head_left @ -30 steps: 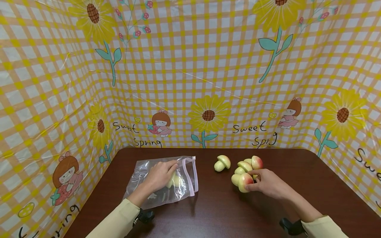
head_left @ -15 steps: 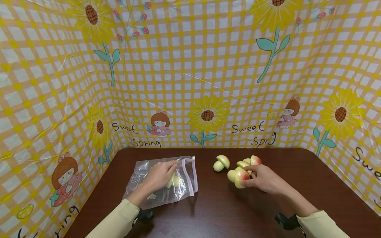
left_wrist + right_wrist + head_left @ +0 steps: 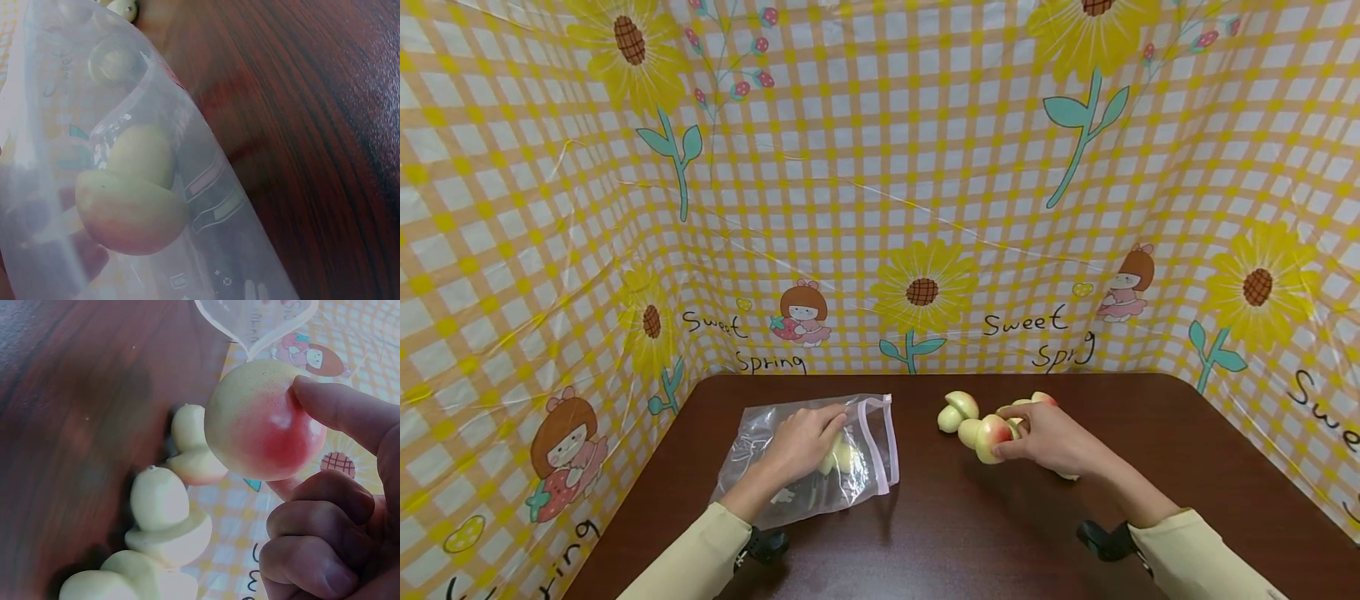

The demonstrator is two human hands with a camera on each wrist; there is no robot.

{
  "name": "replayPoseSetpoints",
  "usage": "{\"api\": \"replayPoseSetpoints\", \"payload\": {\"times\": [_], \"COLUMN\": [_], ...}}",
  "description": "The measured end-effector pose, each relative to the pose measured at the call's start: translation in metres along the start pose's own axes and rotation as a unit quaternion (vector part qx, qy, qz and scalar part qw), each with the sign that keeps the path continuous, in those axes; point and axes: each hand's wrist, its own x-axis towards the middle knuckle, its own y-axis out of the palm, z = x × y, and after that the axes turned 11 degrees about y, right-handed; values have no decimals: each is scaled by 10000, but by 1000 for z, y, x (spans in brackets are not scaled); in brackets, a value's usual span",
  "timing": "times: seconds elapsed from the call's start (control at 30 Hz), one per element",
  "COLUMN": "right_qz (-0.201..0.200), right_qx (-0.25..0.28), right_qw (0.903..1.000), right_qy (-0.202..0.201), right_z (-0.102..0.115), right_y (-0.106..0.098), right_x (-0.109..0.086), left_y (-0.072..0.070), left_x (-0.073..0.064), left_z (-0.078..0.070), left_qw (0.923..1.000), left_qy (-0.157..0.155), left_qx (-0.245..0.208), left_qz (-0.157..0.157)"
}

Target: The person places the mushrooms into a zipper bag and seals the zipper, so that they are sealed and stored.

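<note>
My left hand point(image 3: 805, 442) grips a clear plastic zip bag point(image 3: 748, 433), whose pale-edged mouth faces right. Inside the bag lies a toy mushroom point(image 3: 131, 212), its rounded cap tinged pink; fingers show through the film beside it. My right hand point(image 3: 1056, 437) pinches the red-blushed cap of another toy mushroom point(image 3: 990, 439) between thumb and fingertips, stem toward the bag. The right wrist view has this cap point(image 3: 262, 425) close up, with the other fingers curled below it. Behind it on the table rests one more mushroom point(image 3: 958, 410).
Several more mushrooms point(image 3: 1045, 399) lie in a cluster at the right, partly hidden by my right hand. The dark wooden table point(image 3: 940, 533) is closed in by a checked, sunflower-printed cloth point(image 3: 865, 208) at the back and both sides.
My right hand has carried its mushroom up from the cluster and leftward, toward the bag's mouth. The left hand and the bag have stayed in place.
</note>
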Motion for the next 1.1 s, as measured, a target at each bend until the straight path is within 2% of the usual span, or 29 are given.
{"api": "replayPoseSetpoints", "payload": {"times": [0.3, 0.73, 1.1], "right_qz": [117, 114, 49], "right_qx": [-8, -120, -242], "right_qw": [9999, 9998, 9995], "right_qy": [17, -127, -177], "right_z": [15, 36, 53], "right_y": [3, 7, 14], "right_x": [8, 23, 36], "left_y": [1, 1, 0], "left_x": [0, 1, 1], "left_z": [2, 3, 2], "left_qw": [10000, 10000, 10000], "left_qy": [-21, -62, 21], "left_qx": [24, -72, -62], "left_qz": [24, 29, -11]}}
